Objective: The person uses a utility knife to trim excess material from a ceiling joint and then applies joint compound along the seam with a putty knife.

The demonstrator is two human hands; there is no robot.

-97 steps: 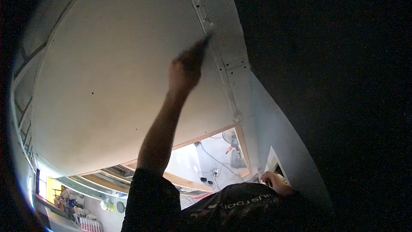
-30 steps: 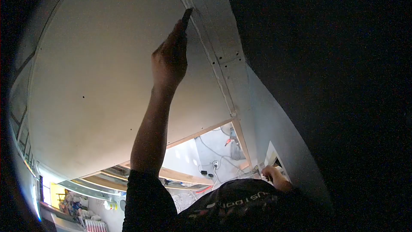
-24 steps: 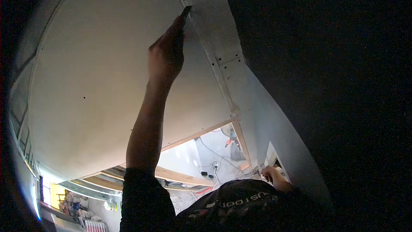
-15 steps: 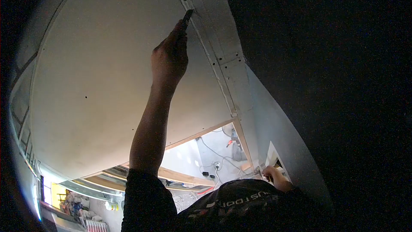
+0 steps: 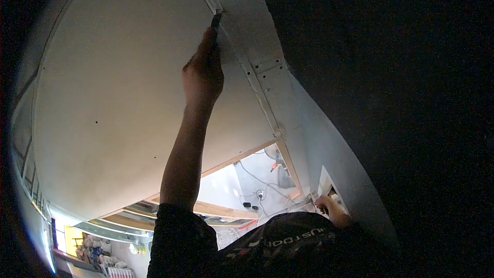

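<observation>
My left hand [image 5: 203, 74] is raised against a large pale panel [image 5: 118, 92]. Its fingers are wrapped round a dark, narrow tool [image 5: 216, 20], whose far end touches a rough seam [image 5: 257, 95] along the panel's edge. The exact kind of tool is too dark to tell. Low on the right, beside a narrow opening in the wall, my right hand [image 5: 332, 210] has its fingers curled round something small and dark that I cannot make out.
Beside the seam runs a boarded strip [image 5: 267, 77] with dark screw holes. A wood-edged opening [image 5: 290, 167] shows cables and a socket [image 5: 260, 194] beyond. Bags and other items [image 5: 95, 247] are piled at the lower left. Deep shadow covers the right side.
The tool in my left hand has shifted a little left, staying at the seam. The view has moved slightly, and my right hand appears turned a little differently.
</observation>
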